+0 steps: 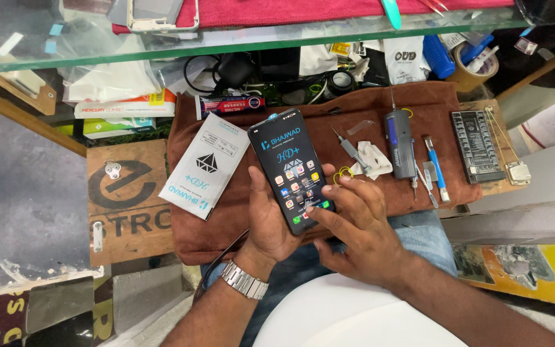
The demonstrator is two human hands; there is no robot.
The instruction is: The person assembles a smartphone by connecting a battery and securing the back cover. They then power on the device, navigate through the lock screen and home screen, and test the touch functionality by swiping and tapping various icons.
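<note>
While left hand (271,225) clasps phone (293,168), right hand (354,225) fingertip-touching, above cluttered brown cloth (226,212).

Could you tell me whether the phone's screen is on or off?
On: the phone in the left hand shows lit app icons.

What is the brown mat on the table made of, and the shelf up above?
The brown mat looks like soft cloth: matte, with rumpled edges. The shelf looks like clear glass: things show through it, and its edge is greenish.
</note>
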